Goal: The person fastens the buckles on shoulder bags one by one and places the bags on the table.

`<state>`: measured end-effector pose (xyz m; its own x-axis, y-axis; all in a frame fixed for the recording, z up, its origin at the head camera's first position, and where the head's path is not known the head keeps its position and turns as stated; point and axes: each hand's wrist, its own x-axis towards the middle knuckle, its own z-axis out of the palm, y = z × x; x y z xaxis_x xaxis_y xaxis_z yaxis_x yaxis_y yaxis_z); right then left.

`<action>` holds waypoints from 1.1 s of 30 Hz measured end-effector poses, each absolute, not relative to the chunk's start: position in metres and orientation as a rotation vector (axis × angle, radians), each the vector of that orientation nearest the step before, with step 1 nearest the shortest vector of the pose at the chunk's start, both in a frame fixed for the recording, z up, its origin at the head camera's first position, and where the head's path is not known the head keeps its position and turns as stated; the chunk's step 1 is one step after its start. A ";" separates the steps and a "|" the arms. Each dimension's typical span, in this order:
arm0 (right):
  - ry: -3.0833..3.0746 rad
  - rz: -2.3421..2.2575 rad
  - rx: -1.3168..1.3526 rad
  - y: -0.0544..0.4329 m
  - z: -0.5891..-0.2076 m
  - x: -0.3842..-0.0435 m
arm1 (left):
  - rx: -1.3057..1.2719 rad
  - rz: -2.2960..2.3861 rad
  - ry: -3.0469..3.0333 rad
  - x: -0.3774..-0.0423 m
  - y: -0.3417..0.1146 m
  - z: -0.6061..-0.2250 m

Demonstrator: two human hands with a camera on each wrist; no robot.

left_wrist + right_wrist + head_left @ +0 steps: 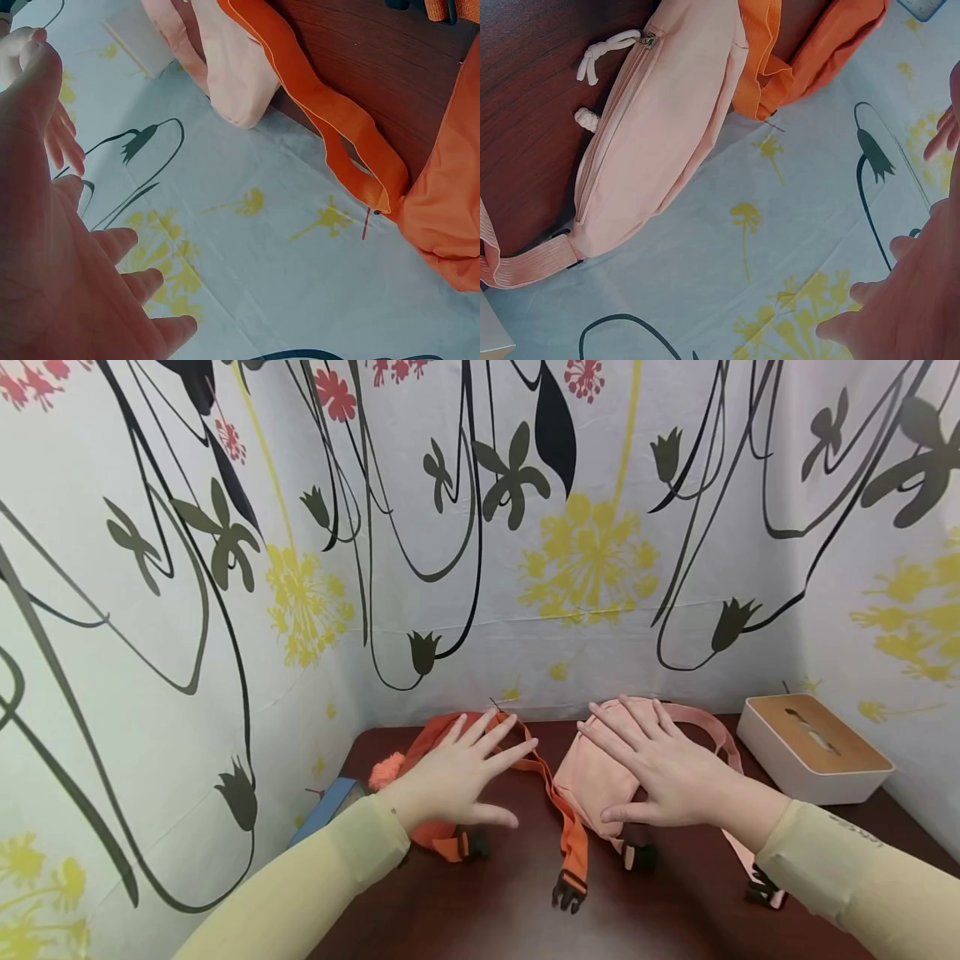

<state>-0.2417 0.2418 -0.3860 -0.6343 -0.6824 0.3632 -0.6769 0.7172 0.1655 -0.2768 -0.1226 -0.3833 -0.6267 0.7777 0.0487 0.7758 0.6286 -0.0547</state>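
Both hands are held up with fingers spread and nothing in them. In the head view my left hand (459, 772) appears in front of an orange waist bag (433, 737), hiding much of it. My right hand (671, 768) overlaps a pink waist bag (588, 777) from the same viewpoint. The wrist views show both hands apart from the bags. An orange strap (573, 843) runs forward between the bags, ending in a black buckle (570, 890). The pink bag's zipper (604, 169) and knotted pull cord (604, 51) show in the right wrist view.
A white tissue box (802, 760) with a wooden lid stands at the right back of the dark brown table (510, 893). At the left edge is a blue box (327, 810), partly behind the left arm. Flower-patterned cloth (480, 602) hangs behind the table and on its sides.
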 end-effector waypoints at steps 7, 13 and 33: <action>-2.414 0.033 1.128 0.242 -0.394 -0.249 | -1.303 0.009 -2.828 -0.280 -0.130 -0.388; -2.451 0.048 1.151 0.235 -0.418 -0.253 | -1.297 -0.080 -2.873 -0.285 -0.140 -0.402; -2.845 0.531 1.397 0.184 -0.480 -0.233 | -0.998 -0.475 -3.087 -0.291 -0.179 -0.493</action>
